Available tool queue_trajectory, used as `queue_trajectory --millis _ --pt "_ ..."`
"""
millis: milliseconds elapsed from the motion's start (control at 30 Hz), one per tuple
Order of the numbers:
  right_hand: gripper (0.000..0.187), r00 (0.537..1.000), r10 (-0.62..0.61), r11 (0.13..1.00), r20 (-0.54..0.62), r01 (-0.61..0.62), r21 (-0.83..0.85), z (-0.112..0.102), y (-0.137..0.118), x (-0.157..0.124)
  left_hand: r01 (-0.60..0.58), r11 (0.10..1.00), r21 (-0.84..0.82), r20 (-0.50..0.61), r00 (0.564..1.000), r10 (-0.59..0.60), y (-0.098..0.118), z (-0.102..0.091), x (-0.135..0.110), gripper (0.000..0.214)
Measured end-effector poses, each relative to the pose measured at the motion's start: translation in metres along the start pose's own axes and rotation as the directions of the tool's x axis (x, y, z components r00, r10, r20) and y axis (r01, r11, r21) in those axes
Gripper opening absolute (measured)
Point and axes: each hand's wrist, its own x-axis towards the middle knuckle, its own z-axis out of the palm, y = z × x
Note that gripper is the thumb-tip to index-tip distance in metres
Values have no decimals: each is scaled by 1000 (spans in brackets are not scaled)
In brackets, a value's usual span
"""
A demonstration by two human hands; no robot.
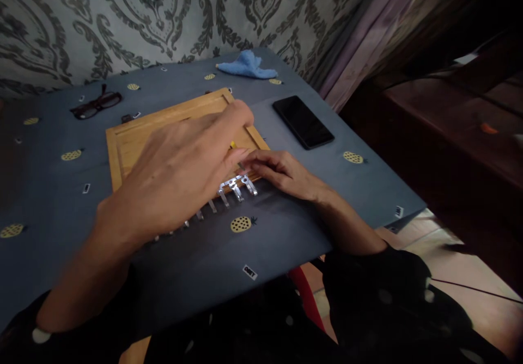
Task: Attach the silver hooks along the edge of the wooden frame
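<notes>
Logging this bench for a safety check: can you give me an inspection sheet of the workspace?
surface: grey-blue tablecloth with yellow pineapple prints.
job's things: light wooden tray; row of small silver metal pieces along its near edge.
clutter: black-framed glasses, black phone, crumpled blue cloth.
grips: left hand over the tray, blurred; right hand fingertips at the metal pieces.
cables: thin dark line at lower right, perhaps a cable.
surroundings: patterned wallpaper, dark wooden furniture.

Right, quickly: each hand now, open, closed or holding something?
Left hand: open, spread over the wooden board.
Right hand: curled beside the metal clips; grip cannot be told.
</notes>
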Motion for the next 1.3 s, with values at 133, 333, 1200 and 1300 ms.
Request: queue_trajectory --millis 133,333,1200,1300 --pt "27 1000 -4 1000 7 4 -6 -1 3 0 3 1000 -17 -26 1000 -3 -4 -2 -3 26" --pt "28 1000 -7 1000 12 7 10 0 4 0 14 1000 -11 42 999 -14 1 4 1 26" --pt "27 999 -33 999 4 32 35 0 3 0 -25 999 -21 70 997 26 3 5 2 26" --pt "28 1000 -11 999 12 11 33 -3 8 -1 -22 999 -50 14 1000 23 -1 -6 -5 29"
